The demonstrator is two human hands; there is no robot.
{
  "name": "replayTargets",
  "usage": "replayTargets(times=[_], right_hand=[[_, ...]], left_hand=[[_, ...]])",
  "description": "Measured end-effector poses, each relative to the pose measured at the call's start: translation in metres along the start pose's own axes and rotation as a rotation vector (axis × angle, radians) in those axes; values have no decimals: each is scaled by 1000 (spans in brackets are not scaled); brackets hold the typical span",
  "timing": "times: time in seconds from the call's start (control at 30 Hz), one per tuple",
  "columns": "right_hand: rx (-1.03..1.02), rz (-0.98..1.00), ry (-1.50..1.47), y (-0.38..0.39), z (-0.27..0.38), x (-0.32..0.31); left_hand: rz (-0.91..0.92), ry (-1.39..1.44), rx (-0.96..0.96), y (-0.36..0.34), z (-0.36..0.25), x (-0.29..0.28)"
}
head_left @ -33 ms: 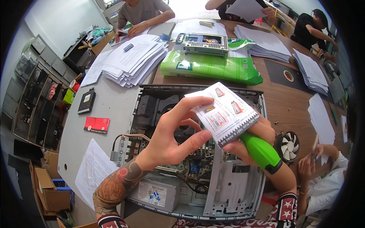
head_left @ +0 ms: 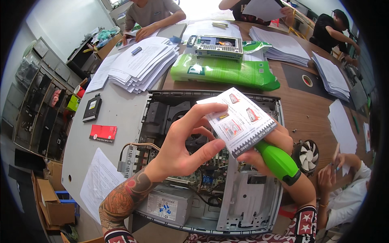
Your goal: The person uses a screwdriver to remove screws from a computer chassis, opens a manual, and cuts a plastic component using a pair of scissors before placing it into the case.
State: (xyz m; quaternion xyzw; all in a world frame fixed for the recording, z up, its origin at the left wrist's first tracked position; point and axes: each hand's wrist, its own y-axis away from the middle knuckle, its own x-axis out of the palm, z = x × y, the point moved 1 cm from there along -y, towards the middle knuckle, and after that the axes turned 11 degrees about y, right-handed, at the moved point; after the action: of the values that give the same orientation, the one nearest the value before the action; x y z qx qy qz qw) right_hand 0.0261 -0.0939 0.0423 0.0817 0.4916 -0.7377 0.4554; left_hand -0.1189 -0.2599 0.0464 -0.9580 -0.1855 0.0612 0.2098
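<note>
My right hand (head_left: 279, 139) is closed round a tool with a thick bright green handle (head_left: 279, 162); its working end is hidden. Against the same hand rests a white printed card (head_left: 239, 121) with small red pictures and a dark jagged band. My left hand (head_left: 182, 137) reaches the card's left side, index fingertip on its surface, thumb tip by its lower edge, fingers spread apart. Both hands are above an opened desktop computer case (head_left: 247, 202). Inside it show a circuit board, cables and a metal power supply (head_left: 168, 206) at the near left.
Left of the case lie a black drive (head_left: 92, 107), a red packet (head_left: 103, 133) and a paper sheet (head_left: 101, 182). Beyond it, a metal drive cage (head_left: 219, 46) rests on a green plastic bag (head_left: 227, 71), between paper stacks (head_left: 142, 65). At right stands a cooling fan (head_left: 306, 156). Other people sit around.
</note>
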Motion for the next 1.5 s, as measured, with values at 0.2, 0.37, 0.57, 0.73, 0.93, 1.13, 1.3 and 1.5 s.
replayTargets(times=[0.2, 0.37, 0.57, 0.73, 0.93, 1.13, 1.3, 1.5], right_hand=[[27, 7, -22, 1, 0, -1], [44, 38, -26, 1, 2, -2], [29, 24, -47, 0, 2, 1], [20, -22, -47, -1, 7, 6], [10, 23, -41, 0, 2, 9], [-52, 9, -48, 0, 4, 16], [17, 18, -51, -2, 2, 13], [186, -78, -143, 1, -7, 7]], left_hand=[[20, -1, 21, -1, 1, 0], [5, -50, 53, -1, 2, -1], [1, -105, 95, 0, 4, -2], [-24, -133, 116, -1, 0, -3], [-94, -213, 181, -1, 2, -2], [-256, -346, 273, -2, 4, -9], [-399, 49, 191, -2, 2, -16], [-437, 2, 214, -2, 5, -14]])
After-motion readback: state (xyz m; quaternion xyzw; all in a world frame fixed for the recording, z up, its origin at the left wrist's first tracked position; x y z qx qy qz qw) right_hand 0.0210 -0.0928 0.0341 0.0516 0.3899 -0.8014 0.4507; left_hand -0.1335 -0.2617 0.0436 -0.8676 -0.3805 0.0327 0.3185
